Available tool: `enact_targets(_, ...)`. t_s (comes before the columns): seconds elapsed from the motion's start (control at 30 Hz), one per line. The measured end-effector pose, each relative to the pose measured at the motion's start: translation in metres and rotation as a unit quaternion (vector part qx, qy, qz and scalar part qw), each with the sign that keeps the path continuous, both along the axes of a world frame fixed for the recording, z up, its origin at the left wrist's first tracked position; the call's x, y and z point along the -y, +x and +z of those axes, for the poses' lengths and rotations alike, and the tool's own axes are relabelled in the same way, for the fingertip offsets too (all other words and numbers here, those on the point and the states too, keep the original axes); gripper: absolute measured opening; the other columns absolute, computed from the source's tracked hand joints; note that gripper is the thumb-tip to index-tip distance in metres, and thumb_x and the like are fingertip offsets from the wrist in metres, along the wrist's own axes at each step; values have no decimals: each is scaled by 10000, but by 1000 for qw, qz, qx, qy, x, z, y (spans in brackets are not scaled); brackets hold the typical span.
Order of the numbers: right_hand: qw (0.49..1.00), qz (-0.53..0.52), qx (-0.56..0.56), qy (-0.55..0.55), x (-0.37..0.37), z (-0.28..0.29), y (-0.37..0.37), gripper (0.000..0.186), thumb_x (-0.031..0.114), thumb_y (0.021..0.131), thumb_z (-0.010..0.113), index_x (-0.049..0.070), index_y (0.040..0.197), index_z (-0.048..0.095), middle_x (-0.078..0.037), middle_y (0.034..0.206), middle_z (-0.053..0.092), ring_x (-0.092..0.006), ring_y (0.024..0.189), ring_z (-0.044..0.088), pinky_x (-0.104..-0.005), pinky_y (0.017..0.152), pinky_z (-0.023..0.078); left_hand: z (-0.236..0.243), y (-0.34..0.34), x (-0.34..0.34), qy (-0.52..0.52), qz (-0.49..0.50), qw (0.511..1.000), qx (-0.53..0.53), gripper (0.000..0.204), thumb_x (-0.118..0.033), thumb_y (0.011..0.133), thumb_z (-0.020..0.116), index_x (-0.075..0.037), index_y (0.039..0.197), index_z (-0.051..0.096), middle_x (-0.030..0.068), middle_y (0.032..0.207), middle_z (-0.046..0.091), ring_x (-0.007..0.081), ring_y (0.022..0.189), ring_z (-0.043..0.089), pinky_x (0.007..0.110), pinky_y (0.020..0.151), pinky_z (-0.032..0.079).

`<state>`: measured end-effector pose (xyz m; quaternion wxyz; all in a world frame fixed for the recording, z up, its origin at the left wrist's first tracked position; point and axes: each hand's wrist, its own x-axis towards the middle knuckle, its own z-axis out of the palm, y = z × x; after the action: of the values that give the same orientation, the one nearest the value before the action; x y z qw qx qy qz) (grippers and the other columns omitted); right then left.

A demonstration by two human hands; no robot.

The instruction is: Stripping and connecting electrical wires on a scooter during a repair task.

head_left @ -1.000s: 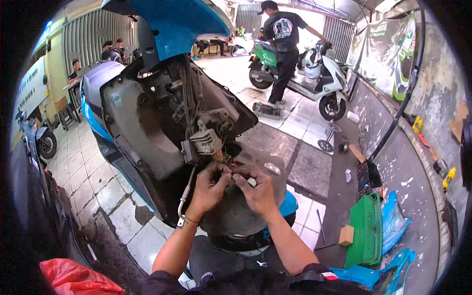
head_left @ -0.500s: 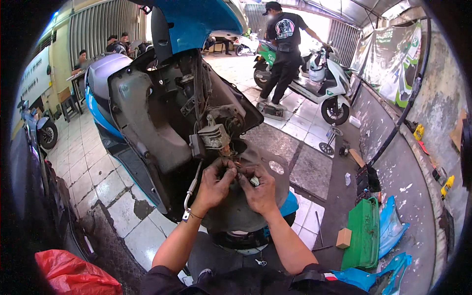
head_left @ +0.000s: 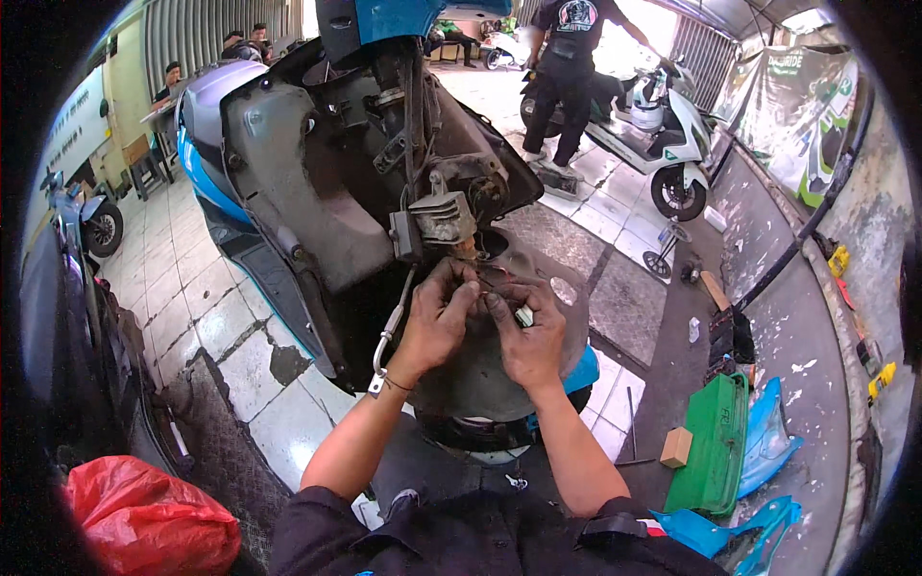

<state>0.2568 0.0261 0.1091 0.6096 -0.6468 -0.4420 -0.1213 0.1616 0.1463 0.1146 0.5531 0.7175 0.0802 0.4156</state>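
Observation:
A scooter's opened dark front body (head_left: 274, 192) fills the middle, with a finned metal part (head_left: 442, 216) hanging among cables. Below that part, my left hand (head_left: 442, 317) is closed, thumb and fingertips pinching thin wires (head_left: 495, 274). My right hand (head_left: 528, 341) is closed beside it, pinching the wires too, with a small white connector (head_left: 523, 316) at its fingers. The exact tip of what they grip is too small to make out. A bent metal bracket (head_left: 387, 336) runs down just left of my left hand.
A co-worker (head_left: 567, 67) stands by a white scooter (head_left: 663, 144). On the right lie a green metal case (head_left: 711, 442), cardboard box (head_left: 676, 446) and blue panels (head_left: 764, 446). A red bag (head_left: 154, 518) is at lower left. Seated people (head_left: 173, 82) are behind.
My view has shifted, so the scooter and both hands sit higher in the picture. Both hands stay pinched close together. The co-worker has moved slightly beside the white scooter.

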Motion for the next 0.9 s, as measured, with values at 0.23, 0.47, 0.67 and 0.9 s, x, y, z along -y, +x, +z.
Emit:
enact_targets(0.23, 1000, 4, -18, 1, 3, -3, 2, 192, 156, 855, 748, -8, 945, 704, -171, 1019, 678, -316, 981, 661, -382, 856, 499, -3, 4, 0, -83, -28, 995, 46, 142, -132, 950, 578, 4, 990, 587, 27, 763, 605, 89, 686, 543, 271, 641, 464)
enact_targets(0.47, 1000, 14, -18, 0, 4, -6, 6, 165, 128, 850, 742, -1, 949, 712, -161, 1038, 673, -306, 967, 659, -370, 849, 501, -11, 7, -6, 38, -13, 999, -5, 151, -109, 903, 682, 16, 986, 658, 39, 818, 664, 81, 748, 592, 261, 675, 485)
enact_targets(0.67, 1000, 5, -23, -14, 5, -1, 0, 155, 138, 860, 727, 5, 938, 711, -152, 1030, 670, -307, 981, 652, -385, 867, 492, -4, 2, 0, 54, 19, 998, -3, 161, -135, 944, 663, 25, 968, 672, 33, 833, 673, 69, 775, 596, 257, 696, 494)
enact_targets(0.9, 999, 26, -30, -5, 5, -4, 5, 175, 164, 860, 733, 4, 922, 697, -160, 1013, 669, -312, 984, 650, -386, 881, 487, 3, -5, -3, 50, -22, 998, -40, 167, -146, 974, 632, 15, 996, 672, 18, 863, 667, 81, 772, 590, 256, 699, 492)
